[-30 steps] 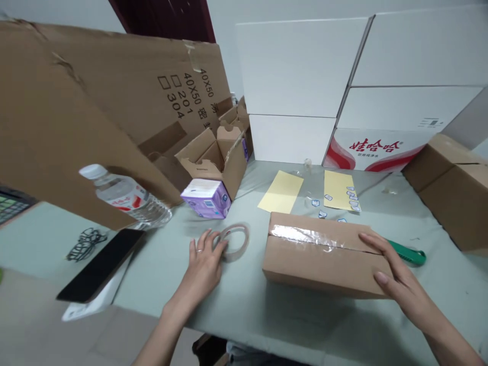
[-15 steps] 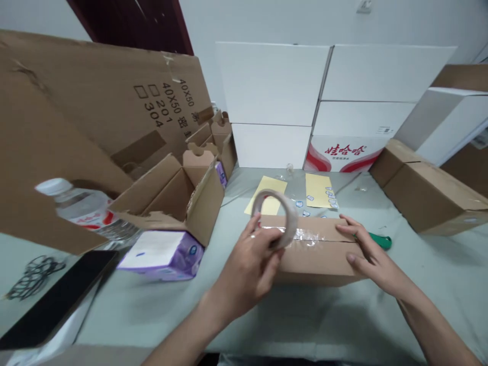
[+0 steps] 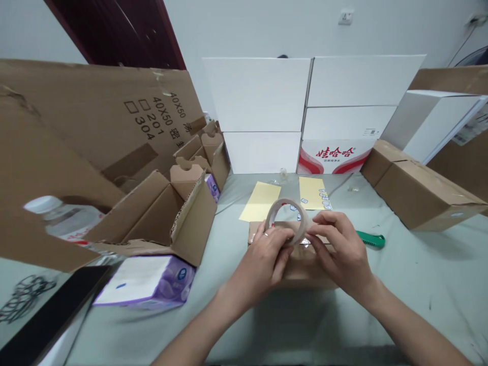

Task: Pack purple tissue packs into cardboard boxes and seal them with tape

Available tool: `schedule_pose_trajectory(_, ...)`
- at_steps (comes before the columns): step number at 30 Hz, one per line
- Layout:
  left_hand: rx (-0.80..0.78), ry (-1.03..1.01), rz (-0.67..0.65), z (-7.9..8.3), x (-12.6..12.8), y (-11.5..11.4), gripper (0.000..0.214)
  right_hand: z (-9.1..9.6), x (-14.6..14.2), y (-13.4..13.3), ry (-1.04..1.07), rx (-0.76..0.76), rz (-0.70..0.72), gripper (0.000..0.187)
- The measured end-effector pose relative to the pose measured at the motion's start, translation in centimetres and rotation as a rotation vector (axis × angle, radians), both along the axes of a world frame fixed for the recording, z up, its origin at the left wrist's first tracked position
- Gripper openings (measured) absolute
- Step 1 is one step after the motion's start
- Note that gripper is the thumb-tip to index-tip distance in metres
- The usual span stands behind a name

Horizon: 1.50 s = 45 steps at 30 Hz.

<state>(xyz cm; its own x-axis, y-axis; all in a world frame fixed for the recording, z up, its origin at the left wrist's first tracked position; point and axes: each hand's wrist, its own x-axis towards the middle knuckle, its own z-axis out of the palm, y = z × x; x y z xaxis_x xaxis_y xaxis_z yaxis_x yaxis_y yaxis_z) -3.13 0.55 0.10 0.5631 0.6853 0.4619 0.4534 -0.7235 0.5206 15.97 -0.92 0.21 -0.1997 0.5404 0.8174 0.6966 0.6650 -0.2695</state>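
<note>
The left hand [image 3: 259, 267] and right hand [image 3: 339, 251] both close on the tape roll [image 3: 271, 213], holding it just above the taped cardboard box [image 3: 301, 274].

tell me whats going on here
A person is holding a tape roll in both hands, the left hand and right hand gripping it together above a cardboard box on the table. A green-handled tool lies to the right of the box, two yellow sheets lie behind it, and an open carton sits to the left.
</note>
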Motion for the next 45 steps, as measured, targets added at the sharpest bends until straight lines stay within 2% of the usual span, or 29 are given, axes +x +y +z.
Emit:
schedule_pose_trajectory(2, -0.02, -0.038, 0.006, 0.1, 0.0, 0.0, 0.016, 0.0, -0.1, 0.4, 0.012, -0.005, 0.022, 0.018)
schedule_pose_trajectory(5, -0.07, -0.184, 0.162, 0.2, -0.1, 0.2, 0.014, 0.4, 0.2, 0.7, 0.032, -0.02, 0.036, 0.015)
schedule_pose_trajectory(8, -0.275, -0.278, 0.29, 0.5, -0.5, 0.4, 0.029, 1.3, 0.7, 0.9, 0.053, 0.019, -0.023, 0.013)
schedule_pose_trajectory(10, -0.376, -0.236, 0.238, 0.9, -0.7, 0.6, 0.038, 1.8, 0.9, 0.9, 0.047, 0.084, -0.073, 0.014)
schedule_pose_trajectory(13, -0.363, -0.162, 0.112, 1.6, -0.5, 0.6, 0.07, 2.2, 0.8, 1.0, -0.007, 0.188, -0.106, 0.017)
schedule_pose_trajectory(15, -0.406, -0.207, 0.105, 1.9, -0.1, 0.6, 0.073, 2.2, 0.6, 1.0, -0.053, 0.229, -0.089, 0.018)
schedule_pose_trajectory(17, -0.561, -0.385, 0.131, 2.1, 0.4, 0.8, 0.064, 2.1, 0.4, 1.0, -0.095, 0.236, -0.046, 0.02)
schedule_pose_trajectory(20, -0.874, -0.842, 0.077, 2.0, 1.2, 1.5, 0.045, 1.8, 0.4, 0.9, -0.143, 0.202, 0.04, 0.021)
schedule_pose_trajectory(22, -0.987, -1.033, 0.022, 1.9, 1.4, 2.1, 0.035, 1.6, 0.8, 0.9, -0.182, 0.179, 0.096, 0.02)
schedule_pose_trajectory(23, -0.994, -1.07, 0.005, 1.8, 1.3, 2.3, 0.033, 1.5, 1.1, 0.9, -0.211, 0.167, 0.123, 0.018)
schedule_pose_trajectory(26, -0.907, -0.99, 0.011, 1.2, 0.6, 2.8, 0.038, 1.1, 2.4, 0.9, -0.315, 0.1, 0.205, 0.016)
schedule_pose_trajectory(32, -0.543, -0.551, 0.183, 0.0, -1.3, 2.8, 0.029, -0.1, 4.6, 1.0, -0.415, -0.114, 0.285, 0.015)
schedule_pose_trajectory(37, -0.383, -0.326, 0.29, 0.5, -1.0, 2.7, 0.029, -0.4, 4.8, 1.3, -0.5, -0.105, 0.263, 0.015)
schedule_pose_trajectory(45, -0.224, -0.223, 0.284, 0.9, -0.6, 2.9, 0.028, -0.4, 4.6, 1.2, -0.542, -0.041, 0.224, 0.018)
